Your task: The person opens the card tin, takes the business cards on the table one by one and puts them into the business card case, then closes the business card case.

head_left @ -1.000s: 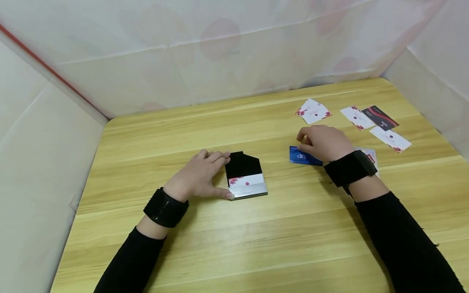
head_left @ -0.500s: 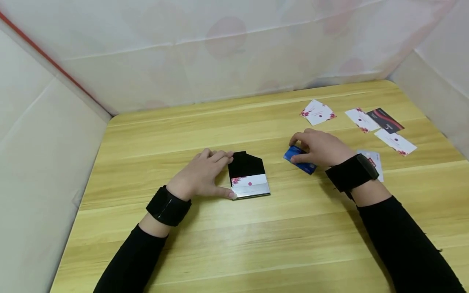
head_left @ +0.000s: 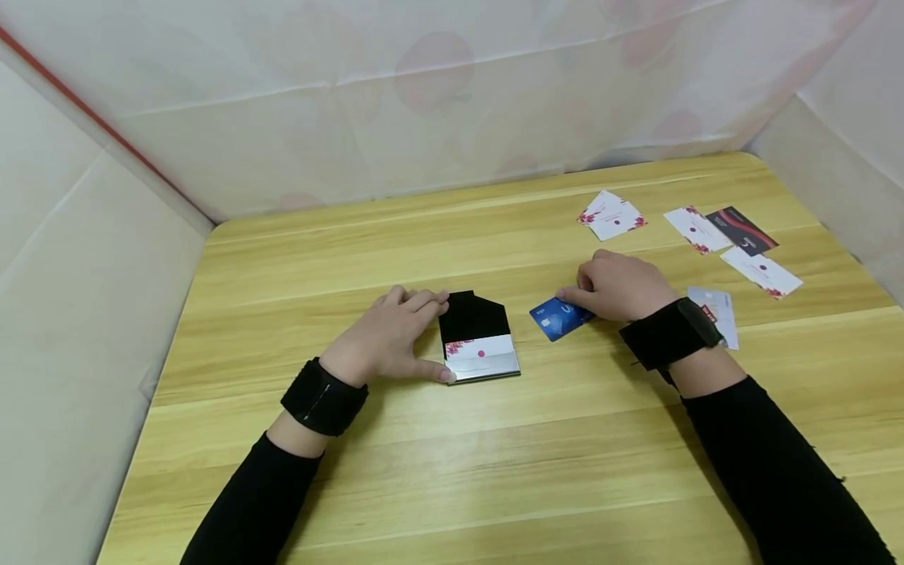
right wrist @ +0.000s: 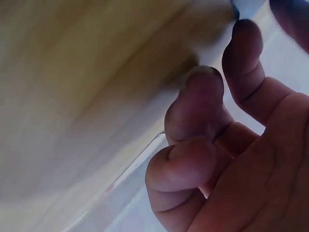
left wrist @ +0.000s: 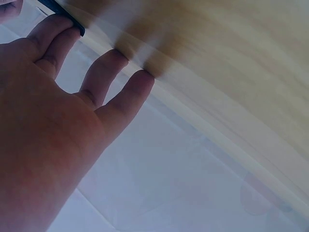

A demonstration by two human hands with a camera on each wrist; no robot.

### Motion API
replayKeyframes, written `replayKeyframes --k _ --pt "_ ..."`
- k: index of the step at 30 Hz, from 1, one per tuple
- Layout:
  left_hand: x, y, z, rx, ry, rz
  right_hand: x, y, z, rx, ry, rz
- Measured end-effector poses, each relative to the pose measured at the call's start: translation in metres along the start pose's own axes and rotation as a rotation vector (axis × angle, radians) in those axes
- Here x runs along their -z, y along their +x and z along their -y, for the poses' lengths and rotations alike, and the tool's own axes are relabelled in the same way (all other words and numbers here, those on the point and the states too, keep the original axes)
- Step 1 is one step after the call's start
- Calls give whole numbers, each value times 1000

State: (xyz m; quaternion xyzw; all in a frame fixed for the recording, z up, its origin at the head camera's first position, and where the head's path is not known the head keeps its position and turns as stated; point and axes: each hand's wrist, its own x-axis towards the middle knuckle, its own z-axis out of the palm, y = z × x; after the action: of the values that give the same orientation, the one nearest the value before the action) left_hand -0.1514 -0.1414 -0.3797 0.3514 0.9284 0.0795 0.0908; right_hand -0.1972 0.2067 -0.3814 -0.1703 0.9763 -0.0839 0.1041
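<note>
Head view: blue card [head_left: 558, 316] pinched at its right part by the right hand [head_left: 621, 284], chip end bare and pointed leftward, near the card case [head_left: 477, 320] but apart from it. Flat or slightly lifted: cannot tell. Just swung round, angled the other way half a second ago, and a second ago farther right and partly under the fingers. Judged from that: better exposed and closer to the case, yet outside it.

Right wrist view: curled fingers of that hand, with too little in sight to confirm the card there. Head view again: thumb near the card's upper edge, other fingertips hidden.

Next outward, the case, lying with its black panel away from the person and a white floral card [head_left: 487, 345] above the silver front. Held at the left side by the left hand [head_left: 391, 333], thumb at the near corner, fingertips at the far one. Same hold as a second ago; likely good for keeping the case steady.

To the right, partly behind a black wristband [head_left: 667, 333], a red-labelled card [head_left: 719, 306]. Farther off on the wood-grained surface [head_left: 480, 479], an overlapping white pair [head_left: 613, 216], then a dark card [head_left: 743, 230] between two more white ones. No change among these.
</note>
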Motion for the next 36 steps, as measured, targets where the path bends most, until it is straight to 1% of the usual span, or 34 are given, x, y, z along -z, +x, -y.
replayKeyframes --k 3,7,10,14,18,22,26,32,36 --pt "0 0 -1 1 3 1 1 0 0 24 -5 -8" --pt "1 0 -1 2 1 1 2 1 -2 61 27 -37" --pt "1 -1 0 5 5 2 4 1 -2 108 68 -16" --pt "0 -1 0 3 1 9 4 1 0 163 91 24" --pt "0 0 0 -1 -8 9 2 1 5 155 74 13" --pt "1 0 0 -2 5 3 0 2 10 141 49 3" --pt "2 0 -1 -1 12 3 0 1 11 139 61 2" --pt "3 -1 -1 3 17 10 0 2 13 157 87 55" --pt "3 -1 -2 -1 13 9 0 1 14 133 92 75"
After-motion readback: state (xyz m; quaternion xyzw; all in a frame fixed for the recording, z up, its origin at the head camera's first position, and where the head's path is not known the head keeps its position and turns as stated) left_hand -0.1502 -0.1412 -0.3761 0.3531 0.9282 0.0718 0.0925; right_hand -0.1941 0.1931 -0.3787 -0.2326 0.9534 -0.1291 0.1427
